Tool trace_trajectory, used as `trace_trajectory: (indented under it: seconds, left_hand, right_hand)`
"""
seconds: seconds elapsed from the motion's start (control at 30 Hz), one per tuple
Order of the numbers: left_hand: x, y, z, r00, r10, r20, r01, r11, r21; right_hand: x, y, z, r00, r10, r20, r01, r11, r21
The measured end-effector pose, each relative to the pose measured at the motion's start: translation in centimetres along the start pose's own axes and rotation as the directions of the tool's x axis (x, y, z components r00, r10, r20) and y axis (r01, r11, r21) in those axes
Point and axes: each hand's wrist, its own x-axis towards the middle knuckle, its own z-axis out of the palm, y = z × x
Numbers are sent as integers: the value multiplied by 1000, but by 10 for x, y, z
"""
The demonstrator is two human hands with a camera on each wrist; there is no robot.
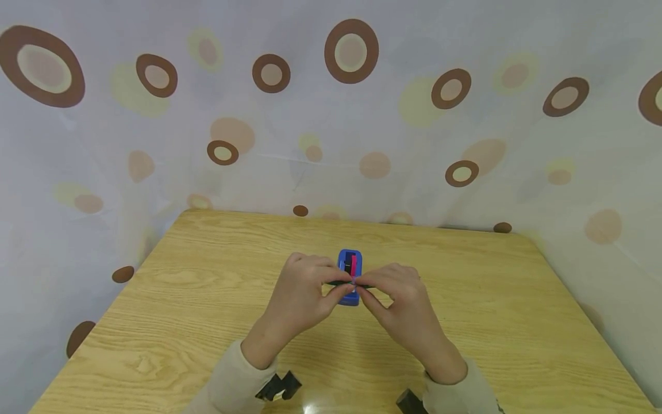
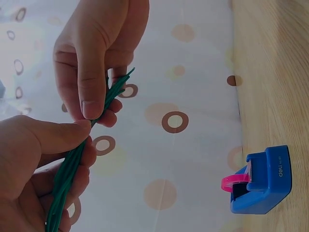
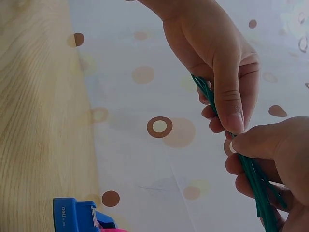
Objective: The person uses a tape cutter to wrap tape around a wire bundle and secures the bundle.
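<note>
A thin bundle of green strands (image 2: 70, 169), like floral ties or cord, is stretched between both hands above the table. My left hand (image 1: 305, 293) pinches it between thumb and fingers, and the strands run down along its curled fingers in the left wrist view. Thumb tip to thumb tip with it, my right hand (image 1: 403, 296) pinches the same bundle. In the right wrist view the green strands (image 3: 256, 186) pass through both grips, with loose ends beyond. Below and just past the hands, a blue tape dispenser (image 1: 349, 301) stands on the table, partly covered by the fingers from above.
The wooden table (image 1: 207, 322) runs back to a pale curtain (image 1: 310, 115) patterned with brown rings. A pink ring (image 2: 235, 180) sits in the dispenser. Black straps or mounts (image 1: 279, 386) show at the cuffs of the beige sleeves (image 1: 233, 376).
</note>
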Motion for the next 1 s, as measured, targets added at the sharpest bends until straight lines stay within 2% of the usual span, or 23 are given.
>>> trace_trajectory:
  seconds: [0.7, 0.9, 1.0]
  left_hand:
    - [-1, -1, -2, 995, -81, 53, 87, 990, -110]
    - [-1, 1, -3, 986, -120, 118, 138, 977, -161]
    - [0, 2, -5, 979, -140, 150, 164, 973, -160]
  right_hand:
    - [-1, 0, 5, 995, -82, -51, 81, 996, -29]
    - [-1, 0, 6, 994, -97, -59, 94, 994, -48]
    - [-1, 0, 6, 992, -111, -67, 107, 993, -50]
